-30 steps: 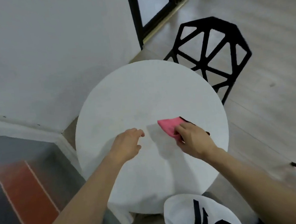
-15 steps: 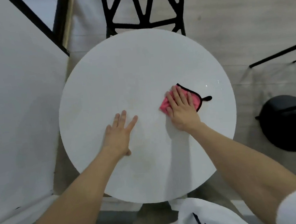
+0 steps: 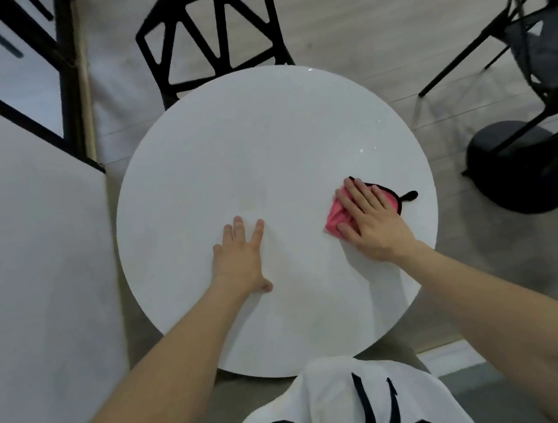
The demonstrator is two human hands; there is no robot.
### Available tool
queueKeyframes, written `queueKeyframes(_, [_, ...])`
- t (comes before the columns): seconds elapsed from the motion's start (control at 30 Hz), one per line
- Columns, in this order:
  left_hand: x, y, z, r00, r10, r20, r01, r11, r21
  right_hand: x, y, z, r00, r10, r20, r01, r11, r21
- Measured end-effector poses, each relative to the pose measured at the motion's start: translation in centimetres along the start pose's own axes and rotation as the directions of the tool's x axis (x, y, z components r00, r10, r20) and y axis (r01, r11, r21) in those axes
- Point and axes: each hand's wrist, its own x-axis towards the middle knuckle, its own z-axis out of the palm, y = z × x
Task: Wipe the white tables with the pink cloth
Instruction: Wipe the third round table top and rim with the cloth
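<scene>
Head view, the only one: wiping is in hand. The round white glossy table top is seen from above. The pink cloth with black trim is pressed flat on the right part of the top, near the right rim, under the right hand. That hand's fingers are laid out flat and slightly apart over the cloth; nothing is pinched, the cloth is pinned by palm pressure. A black hanging loop of the cloth sticks out on the right, just inside the table edge.

The left hand is planted flat on the bare top, left of centre, fingers spread, holding nothing. It is judged to be bracing the table.

Step judged: early to mid wipe of this table. No wet track is readable, so coverage cannot be told.

Next move calls for: downward pressure kept on the cloth, sweeps carried across the centre and to the far and left parts, the left hand lifted clear when the cloth comes its way, the loop kept from dragging off the rim.

Hidden or unclear:
- most of the cloth is covered by the right hand, so its fold cannot be told
- the table's base is hidden by the top
- the black open-frame chair at the far side is partly cut by the table edge
- a second black chair and a round black base at right are cut off by the frame
- no other white table is in view
</scene>
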Motion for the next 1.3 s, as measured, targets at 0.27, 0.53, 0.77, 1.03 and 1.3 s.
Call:
queueKeyframes(0.27, [1.8, -5.8, -1.3, 0.918, 0.360, -0.166, -0.343, 0.931, 0.121, -4.5, -9.1, 5.1, 0.790, 0.589, -0.173, -0.569, 0.808, 0.151])
queueKeyframes(0.53, [-1.1, -16.2, 2.0, 0.837, 0.528, -0.142, -0.494, 0.842, 0.219, -11.2, -22.6, 9.1, 0.600, 0.789, -0.133, -0.768, 0.614, 0.181])
queueKeyframes(0.77, [-1.9, -19.2, 4.1, 0.821, 0.561, -0.103, -0.524, 0.813, 0.253, -6.9, -33.0, 9.5, 0.447, 0.873, -0.194, -0.846, 0.483, 0.227])
queueKeyframes(1.03, [-2.2, -18.9, 3.9, 0.852, 0.516, -0.086, -0.490, 0.845, 0.214, -7.5, -31.0, 7.4, 0.954, 0.275, -0.117, -0.279, 0.960, -0.020])
queueKeyframes(1.3, [-2.3, -17.8, 3.6, 0.884, 0.450, -0.128, -0.419, 0.882, 0.215, -8.9, -14.4, 3.3, 0.702, 0.700, -0.131, -0.692, 0.714, 0.104])
